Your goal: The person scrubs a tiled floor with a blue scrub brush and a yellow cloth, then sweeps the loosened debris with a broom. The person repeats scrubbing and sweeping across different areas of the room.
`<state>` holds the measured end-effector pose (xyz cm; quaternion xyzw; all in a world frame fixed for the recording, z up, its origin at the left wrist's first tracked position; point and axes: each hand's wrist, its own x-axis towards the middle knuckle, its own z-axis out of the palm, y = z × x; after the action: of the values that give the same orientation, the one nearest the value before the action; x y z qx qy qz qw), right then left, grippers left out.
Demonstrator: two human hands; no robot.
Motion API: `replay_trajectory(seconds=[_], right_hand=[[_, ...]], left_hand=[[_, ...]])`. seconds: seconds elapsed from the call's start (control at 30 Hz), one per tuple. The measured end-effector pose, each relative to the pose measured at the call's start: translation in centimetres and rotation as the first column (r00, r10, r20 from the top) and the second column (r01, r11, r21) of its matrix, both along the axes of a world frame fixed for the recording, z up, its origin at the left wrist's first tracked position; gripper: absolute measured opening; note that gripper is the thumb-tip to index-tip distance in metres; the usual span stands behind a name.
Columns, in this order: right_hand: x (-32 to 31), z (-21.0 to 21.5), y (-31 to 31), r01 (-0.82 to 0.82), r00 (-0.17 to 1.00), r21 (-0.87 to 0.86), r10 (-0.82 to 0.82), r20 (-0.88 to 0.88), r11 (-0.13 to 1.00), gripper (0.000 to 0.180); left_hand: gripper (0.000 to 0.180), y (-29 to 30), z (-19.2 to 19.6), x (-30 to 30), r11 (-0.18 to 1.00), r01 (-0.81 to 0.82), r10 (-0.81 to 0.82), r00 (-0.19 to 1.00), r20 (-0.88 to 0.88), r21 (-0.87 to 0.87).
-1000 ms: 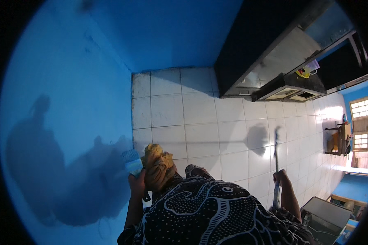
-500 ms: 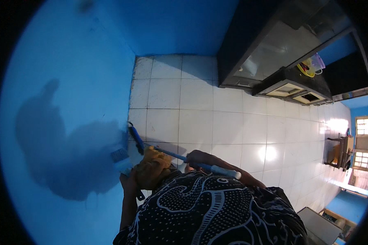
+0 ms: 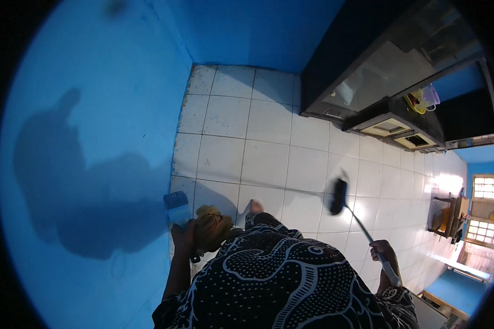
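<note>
My right hand (image 3: 383, 251) is closed round the pole of a long-handled broom (image 3: 362, 225). Its dark broom head (image 3: 338, 196), smeared by motion, is over the tiles to the right of my bare foot (image 3: 256, 206). Beside the left wall, my left hand (image 3: 183, 236) grips a wide blue brush-like tool (image 3: 177, 205) with a dark textured end pointing away from me. A crumpled yellow-brown cloth or bag (image 3: 211, 226) is against the same hand; how it is held is hidden.
A blue wall (image 3: 104, 126) bearing my shadow rises close on the left. White floor tiles (image 3: 266, 123) stretch ahead and right. A dark glass-fronted cabinet (image 3: 362, 71) and a low black unit (image 3: 395, 123) stand far right. Wooden furniture (image 3: 450, 216) is beyond, near windows.
The broom head has swung from the left wall's foot across to the right, with my right hand moving right and away from my left. The left hand keeps its hold beside the wall.
</note>
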<state>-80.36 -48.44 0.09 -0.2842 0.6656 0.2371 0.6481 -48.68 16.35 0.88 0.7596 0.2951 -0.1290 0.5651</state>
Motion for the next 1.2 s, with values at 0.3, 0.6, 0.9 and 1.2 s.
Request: replay_trajectory(seconds=[0.3, 0.6, 0.9, 1.2], right_hand=[[7.5, 4.6, 16.0, -0.774, 0.591, -0.359, 0.798, -0.115, 0.521, 0.015], [17.2, -9.3, 41.4, -0.488, -0.363, -0.759, 0.691, 0.626, 0.431, 0.028], [8.8, -10.3, 41.0, -0.866, -0.100, -0.475, 0.875, 0.474, 0.158, 0.026], [-11.8, -2.4, 21.3, -0.633, 0.765, -0.357, 0.625, -0.153, 0.687, 0.011]], left_hand=[[0.026, 4.4, 2.2, -7.0, 0.975, -0.111, 0.109, 0.994, -0.020, -0.191], [0.030, 9.2, 0.7, -16.1, 0.976, -0.048, 0.049, 0.999, -0.002, -0.214], [0.031, 12.6, 4.1, -21.5, 0.985, -0.005, 0.005, 1.000, -0.003, -0.170], [0.024, 12.2, 4.1, -22.2, 0.988, 0.008, -0.025, 0.994, -0.106, -0.152]])
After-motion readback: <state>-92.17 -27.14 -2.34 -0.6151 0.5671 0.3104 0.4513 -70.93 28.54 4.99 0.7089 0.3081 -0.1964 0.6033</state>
